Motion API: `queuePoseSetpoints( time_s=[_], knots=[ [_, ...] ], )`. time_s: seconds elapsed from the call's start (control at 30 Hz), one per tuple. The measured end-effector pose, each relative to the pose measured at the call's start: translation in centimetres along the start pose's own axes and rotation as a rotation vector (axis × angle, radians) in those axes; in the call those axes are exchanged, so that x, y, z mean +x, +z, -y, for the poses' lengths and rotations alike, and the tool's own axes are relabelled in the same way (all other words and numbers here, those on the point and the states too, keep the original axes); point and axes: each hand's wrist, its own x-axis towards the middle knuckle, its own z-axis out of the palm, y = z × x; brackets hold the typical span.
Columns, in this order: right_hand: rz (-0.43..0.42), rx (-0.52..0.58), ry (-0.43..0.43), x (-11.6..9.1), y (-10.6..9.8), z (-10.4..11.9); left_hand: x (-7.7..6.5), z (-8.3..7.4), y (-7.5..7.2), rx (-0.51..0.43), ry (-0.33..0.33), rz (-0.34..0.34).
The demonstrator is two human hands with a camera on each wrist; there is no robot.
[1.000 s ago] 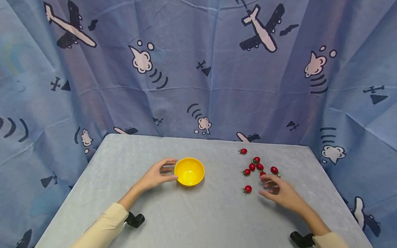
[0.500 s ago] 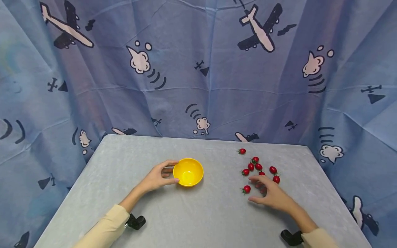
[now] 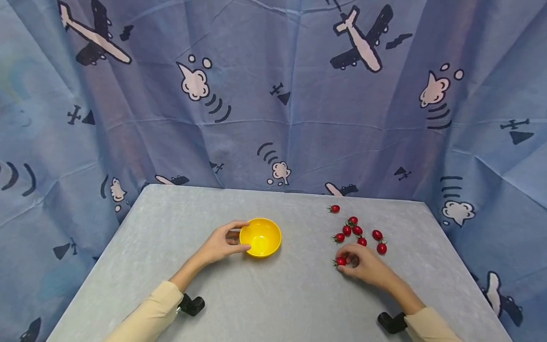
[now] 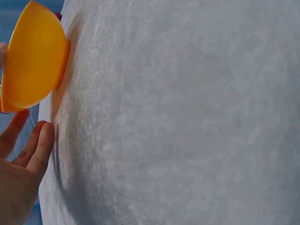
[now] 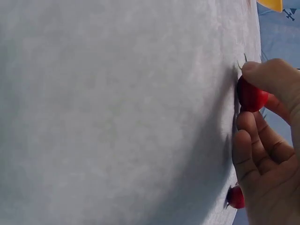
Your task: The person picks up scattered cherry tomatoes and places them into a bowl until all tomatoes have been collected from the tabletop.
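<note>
A small yellow bowl (image 3: 260,240) stands upright on the table left of centre. My left hand (image 3: 219,244) holds its left side, thumb and index finger at the rim; the other fingers are apart from the bowl (image 4: 35,56) in the left wrist view. My right hand (image 3: 366,266) pinches a red cherry tomato (image 3: 340,261) between thumb and fingers, low at the tabletop. Green stem bits show on this cherry tomato (image 5: 252,96) in the right wrist view. Whether it still touches the cloth I cannot tell.
Several more cherry tomatoes (image 3: 357,230) lie scattered behind and right of my right hand, one (image 3: 334,209) farther back. A pale grey cloth covers the table (image 3: 273,304). Behind its far edge hangs a blue curtain (image 3: 256,95) printed with planes.
My right hand has moved left and closed on the nearest cherry tomato, uncovering others behind it. My left hand has shifted slightly right, its thumb and index finger farther over the bowl's rim.
</note>
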Motion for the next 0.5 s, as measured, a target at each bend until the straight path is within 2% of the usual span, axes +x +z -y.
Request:
queuePoseSetpoints(
  time_s=[0.3,0.5],
  knots=[
    [-0.121,0.055,-0.023,0.2,0.0,0.1,-0.1,-0.6,-0.1,0.018,-0.025,0.011],
    [-0.156,0.100,-0.030,1.5,0.4,0.6,-0.2,-0.6,-0.2,0.025,-0.043,0.015]
  ],
)
